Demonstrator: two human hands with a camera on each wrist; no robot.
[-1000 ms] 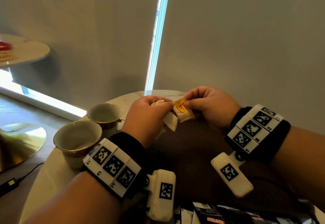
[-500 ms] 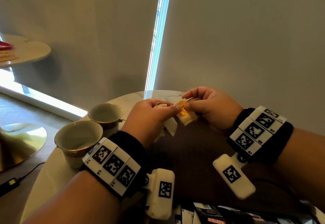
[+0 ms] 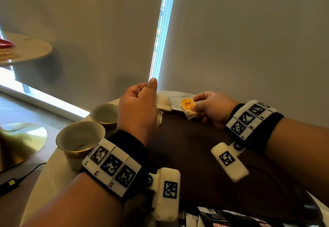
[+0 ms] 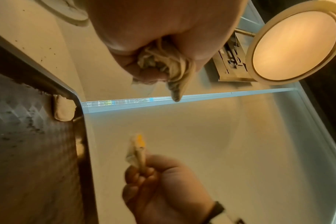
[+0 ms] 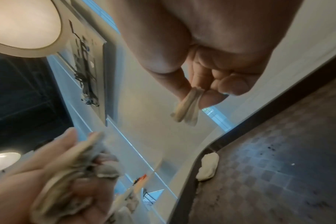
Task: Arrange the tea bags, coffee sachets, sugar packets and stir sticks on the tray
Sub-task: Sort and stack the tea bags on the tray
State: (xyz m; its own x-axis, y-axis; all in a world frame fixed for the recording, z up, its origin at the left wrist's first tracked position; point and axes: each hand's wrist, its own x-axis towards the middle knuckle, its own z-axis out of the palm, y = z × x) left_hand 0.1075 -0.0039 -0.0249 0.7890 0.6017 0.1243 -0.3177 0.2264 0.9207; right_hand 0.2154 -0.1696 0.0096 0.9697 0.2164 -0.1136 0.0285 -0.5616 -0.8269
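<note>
Dark tray (image 3: 195,146) sits right below you: right hand (image 3: 213,109) pinches one tea bag (image 3: 188,106) above its far edge, left hand (image 3: 137,105) clutches a bunch (image 3: 163,103)

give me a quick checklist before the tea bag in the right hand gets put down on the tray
1. Right hand pinches one tea bag: ok.
2. That bag is apart from the bunch of tea bags in the left hand: ok.
3. Bare tray below the hands: ok.
4. Bag's string free of the bunch: cannot tell.
5. Cups stand off the tray, left of it: ok.
</note>
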